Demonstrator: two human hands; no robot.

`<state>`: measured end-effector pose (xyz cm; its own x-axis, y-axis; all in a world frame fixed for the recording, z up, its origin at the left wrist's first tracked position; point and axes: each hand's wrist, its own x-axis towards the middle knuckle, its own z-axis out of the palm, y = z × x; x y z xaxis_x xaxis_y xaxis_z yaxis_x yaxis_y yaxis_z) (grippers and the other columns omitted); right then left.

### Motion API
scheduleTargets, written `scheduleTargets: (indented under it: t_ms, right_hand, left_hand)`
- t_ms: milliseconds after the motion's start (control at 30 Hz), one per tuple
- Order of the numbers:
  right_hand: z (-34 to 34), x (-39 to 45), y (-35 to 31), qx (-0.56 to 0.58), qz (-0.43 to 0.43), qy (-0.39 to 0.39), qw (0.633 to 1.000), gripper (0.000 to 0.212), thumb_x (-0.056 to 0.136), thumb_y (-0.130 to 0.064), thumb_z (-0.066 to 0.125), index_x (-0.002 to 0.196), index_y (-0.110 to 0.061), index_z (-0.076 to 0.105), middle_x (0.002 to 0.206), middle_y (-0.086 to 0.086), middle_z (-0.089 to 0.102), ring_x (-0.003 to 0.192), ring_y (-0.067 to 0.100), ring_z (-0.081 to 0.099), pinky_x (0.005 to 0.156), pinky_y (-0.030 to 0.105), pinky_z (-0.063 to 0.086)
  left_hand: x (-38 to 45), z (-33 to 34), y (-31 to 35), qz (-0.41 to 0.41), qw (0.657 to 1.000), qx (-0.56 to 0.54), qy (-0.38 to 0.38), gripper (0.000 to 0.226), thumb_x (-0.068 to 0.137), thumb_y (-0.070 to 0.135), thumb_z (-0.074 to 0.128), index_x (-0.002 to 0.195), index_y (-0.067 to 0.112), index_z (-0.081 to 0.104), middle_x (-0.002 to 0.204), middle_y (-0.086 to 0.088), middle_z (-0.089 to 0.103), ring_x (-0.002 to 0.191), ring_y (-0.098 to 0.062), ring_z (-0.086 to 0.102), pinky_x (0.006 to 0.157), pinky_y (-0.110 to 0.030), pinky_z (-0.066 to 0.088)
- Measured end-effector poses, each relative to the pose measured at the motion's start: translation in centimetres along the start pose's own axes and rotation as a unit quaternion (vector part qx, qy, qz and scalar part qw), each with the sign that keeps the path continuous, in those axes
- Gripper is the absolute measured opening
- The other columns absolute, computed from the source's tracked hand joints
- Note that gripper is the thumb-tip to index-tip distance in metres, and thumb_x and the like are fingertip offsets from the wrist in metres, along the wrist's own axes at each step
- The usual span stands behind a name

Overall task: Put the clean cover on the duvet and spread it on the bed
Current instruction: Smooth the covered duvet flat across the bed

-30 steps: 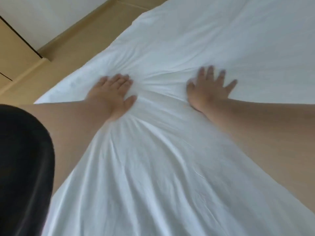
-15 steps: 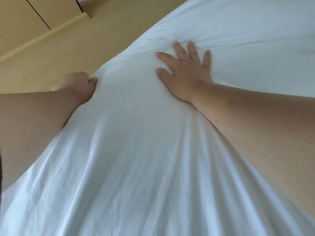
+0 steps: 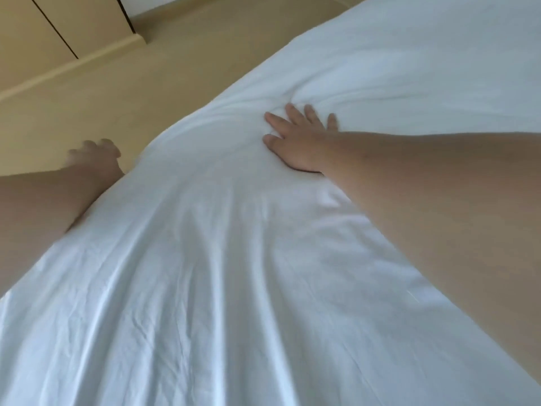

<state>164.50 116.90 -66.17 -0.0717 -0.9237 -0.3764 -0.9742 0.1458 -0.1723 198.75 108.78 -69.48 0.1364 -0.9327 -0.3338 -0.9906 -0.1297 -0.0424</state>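
Note:
The white covered duvet [image 3: 240, 273] lies spread over the bed and fills most of the view, with long creases running towards me. My right hand [image 3: 298, 139] presses flat on it with fingers spread, and the cloth bunches into folds just beyond the fingertips. My left hand [image 3: 93, 159] is blurred at the duvet's left edge, over the floor. Its fingers look loosely curled, and I cannot make out any cloth in them.
A beige floor [image 3: 131, 92] runs along the left side of the bed. Beige cabinet doors [image 3: 58, 22] with a skirting strip stand at the top left.
My left hand slid off the duvet's top to its left edge and now sits a little clear of it. My right hand moved left and keeps pressing the cloth. The view shifted left.

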Motion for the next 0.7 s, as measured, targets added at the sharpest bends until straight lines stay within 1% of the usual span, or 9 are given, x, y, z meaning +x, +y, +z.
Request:
scheduleTargets:
  t_ms: [100, 167, 200, 267, 367, 433, 533, 633, 700]
  right_hand:
    - [-1.4, -5.0, -0.3, 0.038, -0.029, -0.012, 0.999, 0.059, 0.104, -0.052, 0.029, 0.159, -0.034, 0.018, 0.169, -0.001, 0.012, 0.156, 0.02, 0.009, 0.123, 0.052, 0.005]
    - [-1.7, -11.0, 1.6, 0.083, -0.038, 0.033, 0.995, 0.055, 0.103, -0.047, 0.04, 0.155, -0.03, 0.031, 0.164, -0.004, 0.028, 0.152, 0.015, 0.021, 0.123, 0.046, 0.009]
    - [-1.5, -14.8, 3.2, 0.089, -0.026, 0.072, 0.993, 0.056, 0.102, -0.046, 0.043, 0.154, -0.03, 0.033, 0.164, -0.005, 0.029, 0.152, 0.013, 0.021, 0.124, 0.043, 0.007]
    - [-0.1, -23.2, 7.0, 0.073, 0.039, 0.124, 0.989, 0.059, 0.101, -0.044, 0.045, 0.157, -0.031, 0.028, 0.168, -0.005, 0.019, 0.155, 0.012, 0.01, 0.125, 0.038, 0.0]
    - [3.6, -34.8, 11.9, 0.058, 0.129, 0.099, 0.985, 0.062, 0.101, -0.042, 0.043, 0.159, -0.028, 0.022, 0.17, -0.003, 0.006, 0.156, 0.012, -0.003, 0.124, 0.035, -0.006]
    - [5.7, -40.6, 14.8, 0.06, 0.156, 0.078, 0.983, 0.061, 0.102, -0.042, 0.043, 0.158, -0.028, 0.023, 0.17, -0.004, 0.007, 0.156, 0.012, -0.003, 0.123, 0.033, -0.007]
    - [7.5, -47.4, 19.1, 0.079, 0.211, 0.1, 0.969, 0.062, 0.102, -0.04, 0.046, 0.158, -0.027, 0.025, 0.17, -0.003, 0.01, 0.157, 0.013, 0.002, 0.124, 0.033, -0.004]
    - [9.3, -54.5, 23.3, 0.115, 0.283, 0.126, 0.944, 0.065, 0.102, -0.041, 0.043, 0.16, -0.027, 0.019, 0.17, -0.004, 0.005, 0.156, 0.012, -0.004, 0.125, 0.036, -0.005]
    - [11.3, -61.0, 26.0, 0.141, 0.344, 0.126, 0.92, 0.067, 0.101, -0.042, 0.042, 0.161, -0.028, 0.014, 0.171, -0.004, 0.0, 0.156, 0.012, -0.008, 0.125, 0.036, -0.006]
  left_hand:
    - [-3.7, -2.7, -0.5, 0.044, 0.991, -0.092, 0.082, 0.037, 0.097, 0.019, 0.055, 0.132, 0.006, 0.057, 0.134, -0.028, 0.051, 0.119, -0.051, 0.05, 0.099, -0.054, 0.044]
    - [-8.2, -3.4, 0.9, 0.091, 0.982, -0.121, 0.116, 0.036, 0.098, 0.029, 0.053, 0.131, 0.013, 0.057, 0.137, -0.022, 0.05, 0.124, -0.047, 0.046, 0.104, -0.056, 0.04]
    - [-10.9, -3.2, 2.0, 0.133, 0.977, -0.122, 0.117, 0.037, 0.098, 0.033, 0.052, 0.131, 0.017, 0.055, 0.139, -0.018, 0.049, 0.127, -0.044, 0.044, 0.106, -0.055, 0.038]
    - [-16.3, -2.0, 5.1, 0.24, 0.959, -0.115, 0.101, 0.04, 0.096, 0.042, 0.048, 0.13, 0.022, 0.054, 0.139, -0.01, 0.052, 0.13, -0.037, 0.043, 0.108, -0.053, 0.037]
    - [-23.5, -0.9, 11.1, 0.327, 0.935, -0.115, 0.073, 0.043, 0.095, 0.041, 0.048, 0.132, 0.02, 0.056, 0.139, -0.008, 0.054, 0.132, -0.035, 0.044, 0.11, -0.053, 0.036]
    - [-27.9, -0.6, 15.4, 0.359, 0.926, -0.1, 0.06, 0.045, 0.097, 0.036, 0.053, 0.138, 0.017, 0.054, 0.144, -0.008, 0.052, 0.135, -0.034, 0.04, 0.111, -0.052, 0.033]
    - [-35.8, 0.0, 20.7, 0.437, 0.897, -0.055, 0.049, 0.051, 0.098, 0.039, 0.052, 0.143, 0.015, 0.05, 0.147, -0.007, 0.05, 0.138, -0.032, 0.04, 0.112, -0.049, 0.033]
    - [-46.3, 3.1, 24.5, 0.525, 0.851, 0.014, -0.002, 0.061, 0.101, 0.046, 0.042, 0.155, 0.019, 0.034, 0.162, -0.003, 0.031, 0.151, -0.023, 0.025, 0.12, -0.04, 0.021]
    - [-54.6, 6.2, 26.2, 0.595, 0.8, 0.072, -0.021, 0.062, 0.102, 0.048, 0.033, 0.157, 0.019, 0.03, 0.166, -0.001, 0.023, 0.154, -0.02, 0.019, 0.123, -0.037, 0.017]
